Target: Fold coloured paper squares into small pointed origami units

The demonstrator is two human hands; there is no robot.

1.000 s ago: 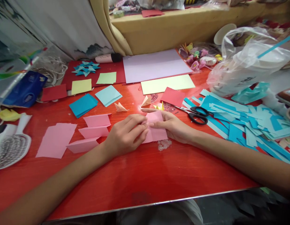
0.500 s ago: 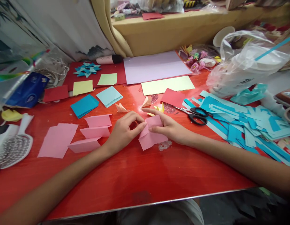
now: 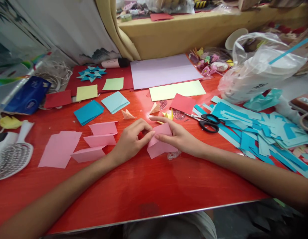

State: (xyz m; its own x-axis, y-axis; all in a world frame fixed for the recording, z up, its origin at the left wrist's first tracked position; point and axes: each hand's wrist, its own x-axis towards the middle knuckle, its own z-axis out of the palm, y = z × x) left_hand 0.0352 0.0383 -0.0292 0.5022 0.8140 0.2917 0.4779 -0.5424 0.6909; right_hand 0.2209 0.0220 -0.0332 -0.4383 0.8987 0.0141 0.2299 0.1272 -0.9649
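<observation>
Between my hands is a pink sheet of paper [image 3: 157, 148], creased and partly folded, held just above the red table. My left hand [image 3: 132, 139] pinches its left edge between thumb and fingers. My right hand [image 3: 180, 136] grips it from the right, thumb on the near face and fingers behind. Left of my left hand stand several pink folded papers [image 3: 100, 140], and beyond them lies a pile of flat pink paper [image 3: 59, 149]. Small folded pieces, a peach one [image 3: 127, 114] and a yellow one [image 3: 168, 114], sit just past my hands.
Black-handled scissors [image 3: 208, 122] lie to the right, beside a heap of blue paper strips [image 3: 263, 129]. Blue squares [image 3: 89, 112], a lilac sheet [image 3: 160, 71] and a blue paper star ring [image 3: 91, 73] are farther back. A hairbrush [image 3: 15, 156] is at left, a plastic bag with a cup [image 3: 260, 73] at right.
The pink sheet has been bent further, its right part now more folded over under my right thumb. Both hands stay in nearly the same place.
</observation>
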